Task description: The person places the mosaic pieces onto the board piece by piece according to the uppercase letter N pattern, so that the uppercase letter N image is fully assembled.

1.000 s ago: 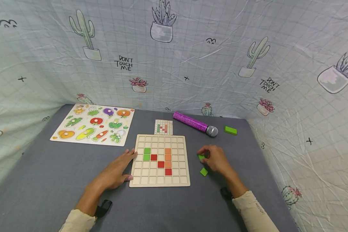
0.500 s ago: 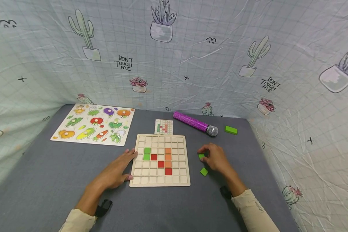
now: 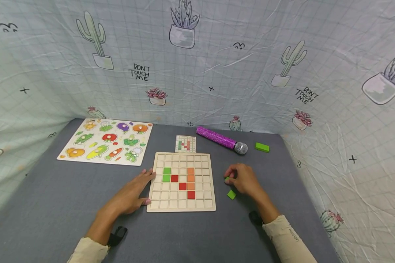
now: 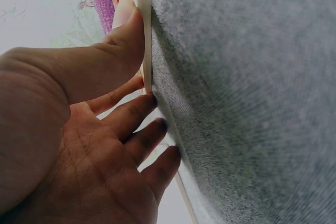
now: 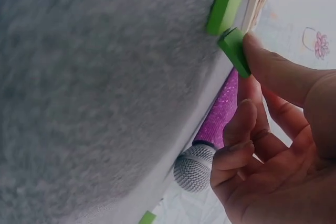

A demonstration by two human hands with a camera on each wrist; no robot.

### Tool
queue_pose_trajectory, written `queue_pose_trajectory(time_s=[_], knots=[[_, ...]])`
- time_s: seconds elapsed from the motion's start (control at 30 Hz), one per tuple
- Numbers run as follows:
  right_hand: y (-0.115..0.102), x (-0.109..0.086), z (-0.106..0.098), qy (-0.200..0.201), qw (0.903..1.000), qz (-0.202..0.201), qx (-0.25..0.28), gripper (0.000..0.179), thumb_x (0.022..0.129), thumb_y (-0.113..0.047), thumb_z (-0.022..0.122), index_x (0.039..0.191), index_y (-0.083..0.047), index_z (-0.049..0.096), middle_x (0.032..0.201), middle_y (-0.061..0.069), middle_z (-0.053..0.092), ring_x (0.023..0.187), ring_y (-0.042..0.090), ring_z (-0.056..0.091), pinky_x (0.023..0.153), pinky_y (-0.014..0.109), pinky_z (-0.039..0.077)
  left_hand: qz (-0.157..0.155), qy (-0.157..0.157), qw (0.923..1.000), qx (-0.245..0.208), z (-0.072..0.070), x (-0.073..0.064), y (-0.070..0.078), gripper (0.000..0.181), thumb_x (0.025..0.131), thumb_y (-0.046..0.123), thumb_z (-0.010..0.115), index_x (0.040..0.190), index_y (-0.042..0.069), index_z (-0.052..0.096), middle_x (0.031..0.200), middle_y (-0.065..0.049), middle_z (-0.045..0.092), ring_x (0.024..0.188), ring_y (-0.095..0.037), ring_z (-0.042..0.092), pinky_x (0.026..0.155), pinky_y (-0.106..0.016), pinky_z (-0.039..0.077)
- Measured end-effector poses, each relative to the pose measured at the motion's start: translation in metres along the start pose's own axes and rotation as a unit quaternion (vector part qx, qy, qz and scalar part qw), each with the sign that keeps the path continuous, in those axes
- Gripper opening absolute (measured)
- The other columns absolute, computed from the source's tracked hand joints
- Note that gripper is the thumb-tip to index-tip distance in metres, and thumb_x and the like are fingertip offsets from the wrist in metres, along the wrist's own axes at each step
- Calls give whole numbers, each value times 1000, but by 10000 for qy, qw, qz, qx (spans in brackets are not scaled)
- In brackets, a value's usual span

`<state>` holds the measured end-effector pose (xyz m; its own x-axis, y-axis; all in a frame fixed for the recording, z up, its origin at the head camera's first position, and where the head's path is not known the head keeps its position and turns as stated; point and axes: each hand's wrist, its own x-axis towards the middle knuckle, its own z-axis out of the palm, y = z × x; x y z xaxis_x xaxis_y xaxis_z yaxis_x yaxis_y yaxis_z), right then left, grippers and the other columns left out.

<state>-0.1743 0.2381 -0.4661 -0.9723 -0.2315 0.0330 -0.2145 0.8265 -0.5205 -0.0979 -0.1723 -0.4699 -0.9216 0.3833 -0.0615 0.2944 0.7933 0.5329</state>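
In the head view a square wooden grid board [image 3: 202, 203] lies mid-table, with green, red and orange square tiles in some of its cells. Along its left edge rests my left hand [image 3: 131, 191], fingers fairly straight and spread; the left wrist view shows the thumb [image 4: 126, 30] on the board's rim. My right hand [image 3: 246, 179], to the right of the board, pinches a small green block [image 5: 233, 51] by thumb and fingertips. That block is tilted and mostly hidden by the fingers from above. Another green block [image 3: 231, 194] lies on the table just below this hand.
A small pattern card [image 3: 185, 138] touches the board's far edge. Behind to the right lie a purple glitter microphone [image 3: 217, 137] and a longer green block [image 3: 262, 147]. A vegetable puzzle board [image 3: 97, 140] lies at the back left. A printed curtain [image 3: 210, 69] surrounds the table.
The green block in the right hand has tipped between the fingers, so less of its top shows; the right fingertips shifted slightly. The left hand and the board have stayed put.
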Motion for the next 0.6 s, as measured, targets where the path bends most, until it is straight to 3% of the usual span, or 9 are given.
queue_pose_trajectory(time_s=[0.23, 0.6], knots=[[-11, -1, 1, 149, 9996, -68, 208, 16, 80, -19, 93, 83, -20, 78, 69, -10, 68, 66, 6, 58, 68, 30, 47, 19, 29, 10000, -12, 1, 0, -1, 88, 87, 11, 87, 161, 0, 41, 172, -23, 33, 160, -49, 27, 125, -68, 29], [-32, 0, 10, 17, 9988, 34, 494, 13, 85, -19, 91, 85, -22, 78, 72, -10, 69, 69, 9, 60, 68, 30, 47, 67, 93, 9999, 3, 1, -1, -1, 88, 86, 10, 87, 160, -1, 42, 172, -23, 34, 160, -50, 28, 125, -67, 29]])
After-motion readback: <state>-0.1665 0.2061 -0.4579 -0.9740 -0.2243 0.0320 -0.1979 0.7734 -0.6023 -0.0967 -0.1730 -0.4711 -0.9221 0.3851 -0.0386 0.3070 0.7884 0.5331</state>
